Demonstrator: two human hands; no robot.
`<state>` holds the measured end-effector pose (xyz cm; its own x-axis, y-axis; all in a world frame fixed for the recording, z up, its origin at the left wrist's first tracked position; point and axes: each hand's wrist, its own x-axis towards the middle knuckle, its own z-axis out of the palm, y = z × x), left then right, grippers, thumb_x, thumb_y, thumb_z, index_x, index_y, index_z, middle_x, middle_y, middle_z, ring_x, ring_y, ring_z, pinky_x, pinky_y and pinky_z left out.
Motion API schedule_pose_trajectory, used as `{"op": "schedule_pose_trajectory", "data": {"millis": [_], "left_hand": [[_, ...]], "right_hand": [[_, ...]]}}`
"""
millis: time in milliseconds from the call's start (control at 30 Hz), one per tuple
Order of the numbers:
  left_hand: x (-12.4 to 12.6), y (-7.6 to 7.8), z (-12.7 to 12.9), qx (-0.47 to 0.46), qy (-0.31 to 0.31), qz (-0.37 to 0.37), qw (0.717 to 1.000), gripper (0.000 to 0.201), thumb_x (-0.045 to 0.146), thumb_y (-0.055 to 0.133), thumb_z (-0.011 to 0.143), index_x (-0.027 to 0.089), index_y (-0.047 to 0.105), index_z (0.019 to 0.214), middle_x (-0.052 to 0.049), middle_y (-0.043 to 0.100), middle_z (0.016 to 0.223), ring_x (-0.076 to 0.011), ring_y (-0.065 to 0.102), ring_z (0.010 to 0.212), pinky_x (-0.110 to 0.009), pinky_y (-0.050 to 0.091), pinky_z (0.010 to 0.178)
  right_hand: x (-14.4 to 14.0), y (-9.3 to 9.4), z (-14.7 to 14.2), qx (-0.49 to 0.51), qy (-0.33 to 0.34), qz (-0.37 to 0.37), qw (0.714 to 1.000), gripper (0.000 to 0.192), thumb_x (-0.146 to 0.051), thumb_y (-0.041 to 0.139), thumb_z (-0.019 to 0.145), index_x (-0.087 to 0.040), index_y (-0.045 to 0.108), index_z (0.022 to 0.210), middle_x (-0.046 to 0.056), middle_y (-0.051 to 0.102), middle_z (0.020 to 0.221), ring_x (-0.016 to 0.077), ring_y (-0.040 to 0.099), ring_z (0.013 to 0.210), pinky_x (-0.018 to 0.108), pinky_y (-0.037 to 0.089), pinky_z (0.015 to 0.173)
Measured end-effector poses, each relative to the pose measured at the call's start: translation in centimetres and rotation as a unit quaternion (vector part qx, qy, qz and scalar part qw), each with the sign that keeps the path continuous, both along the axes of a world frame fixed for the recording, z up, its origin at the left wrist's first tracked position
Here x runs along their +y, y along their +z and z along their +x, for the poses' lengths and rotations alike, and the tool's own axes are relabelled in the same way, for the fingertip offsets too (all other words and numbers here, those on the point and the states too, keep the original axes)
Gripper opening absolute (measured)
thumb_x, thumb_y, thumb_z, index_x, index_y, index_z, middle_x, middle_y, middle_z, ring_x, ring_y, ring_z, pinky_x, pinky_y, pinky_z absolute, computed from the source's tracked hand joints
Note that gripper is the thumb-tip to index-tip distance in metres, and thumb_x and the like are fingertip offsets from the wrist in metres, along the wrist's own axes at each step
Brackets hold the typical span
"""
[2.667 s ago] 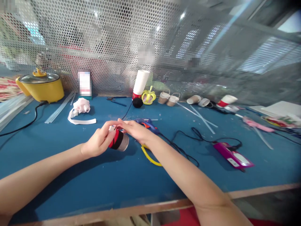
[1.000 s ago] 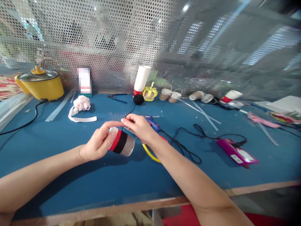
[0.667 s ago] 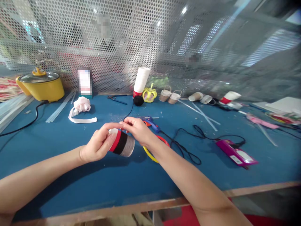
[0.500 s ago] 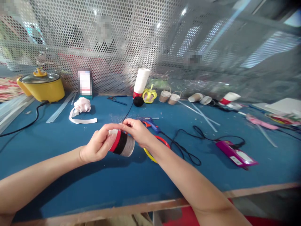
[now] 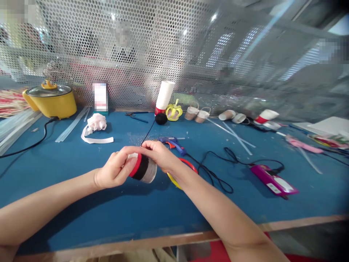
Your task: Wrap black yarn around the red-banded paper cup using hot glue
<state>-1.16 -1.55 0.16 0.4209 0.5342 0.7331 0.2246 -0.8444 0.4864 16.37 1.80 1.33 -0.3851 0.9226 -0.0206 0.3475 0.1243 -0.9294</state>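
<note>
Left hand (image 5: 113, 171) is gripping the red-rimmed paper cup (image 5: 143, 170) sideways above the blue table (image 5: 81, 203); right hand (image 5: 160, 154), shifted closer since earlier, is pinching black yarn (image 5: 148, 133), widening the wrapped band.

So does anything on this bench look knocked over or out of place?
Yes. Several paper cups lie tipped on their sides near the mesh wall, and glue sticks lie crossed and scattered. The cup in the left hand and right hand looks fine.
</note>
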Motion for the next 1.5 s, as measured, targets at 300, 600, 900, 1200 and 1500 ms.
{"op": "schedule_pose_trajectory", "data": {"millis": [300, 600, 900, 1200, 1500], "left_hand": [[0.6, -0.5, 0.1, -0.006, 0.0, -0.082, 0.997, 0.03, 0.02, 0.036, 0.089, 0.018, 0.041, 0.119, 0.006, 0.049, 0.056, -0.0073, 0.043, 0.045, -0.02, 0.039, 0.049], [2.0, -0.3, 0.5, -0.055, -0.026, -0.302, 0.951, 0.044, 0.041, 0.037, 0.089, 0.019, 0.034, 0.127, 0.002, 0.055, 0.068, -0.011, 0.048, 0.06, -0.024, 0.04, 0.06], [1.8, -0.1, 1.2, -0.019, -0.04, -0.315, 0.948, 0.031, 0.035, 0.034, 0.089, 0.017, 0.047, 0.11, -0.004, 0.06, 0.087, -0.0148, 0.054, 0.081, -0.029, 0.045, 0.075], [2.0, -0.3, 1.2, 0.043, 0.054, -0.304, 0.95, 0.028, 0.035, 0.035, 0.088, 0.016, 0.054, 0.087, 0.001, 0.056, 0.068, -0.0099, 0.048, 0.06, -0.022, 0.04, 0.057], [2.2, -0.1, 0.8, 0.078, 0.127, -0.261, 0.954, 0.021, 0.03, 0.032, 0.088, 0.017, 0.047, 0.082, 0.002, 0.052, 0.062, -0.0109, 0.048, 0.055, -0.023, 0.038, 0.053]], "right_hand": [[0.6, 1.0, 0.3, 0.089, 0.012, -0.095, 0.991, 0.051, -0.062, 0.04, 0.079, -0.017, 0.06, 0.069, 0.001, 0.059, 0.064, 0.0116, 0.055, 0.061, 0.023, 0.042, 0.057], [-0.8, 1.4, 2.6, 0.007, 0.061, -0.004, 0.998, 0.055, -0.043, 0.066, 0.07, -0.018, 0.052, 0.117, 0.009, 0.059, 0.114, 0.0226, 0.055, 0.106, 0.037, 0.045, 0.089], [-0.5, 0.4, 1.7, 0.05, 0.059, -0.023, 0.997, 0.065, -0.064, 0.032, 0.082, -0.013, 0.053, 0.118, 0.014, 0.055, 0.123, 0.0219, 0.05, 0.114, 0.04, 0.037, 0.098], [3.0, 2.5, 0.4, -0.111, -0.038, -0.037, 0.992, 0.058, -0.055, 0.026, 0.089, -0.012, 0.063, 0.077, 0.011, 0.069, 0.079, 0.0139, 0.065, 0.067, 0.025, 0.052, 0.063], [4.8, 1.8, 9.2, -0.344, -0.266, 0.058, 0.899, 0.006, -0.012, 0.055, 0.072, -0.014, 0.059, 0.069, 0.016, 0.067, 0.087, 0.0284, 0.061, 0.094, 0.035, 0.043, 0.08]]}}
